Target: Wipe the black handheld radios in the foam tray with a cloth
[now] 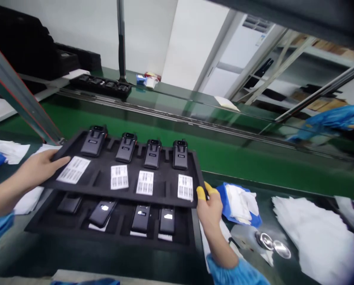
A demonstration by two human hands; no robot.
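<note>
My left hand [42,169] grips the left end of a black tray [157,194], with its thumb over the rim. My right hand [210,208], with yellow coverings on some fingertips, is closed on the tray's right end. Along the tray's far side lie several black handheld devices [125,148] with clips. White label sheets printed with barcodes [119,177] lie in front of them. The tray is tilted and held over a second black tray [184,233]. More black devices [140,217] lie in that lower tray, with white sheets partly hidden beneath them.
Beyond the trays runs a green conveyor belt [224,152]. At right are a blue bin [223,198] with white cloths, a round metal-topped container [264,240] and stacked white sheets [316,233]. Another tray [101,86] sits at the back. A person's blue sleeve [328,120] shows far right.
</note>
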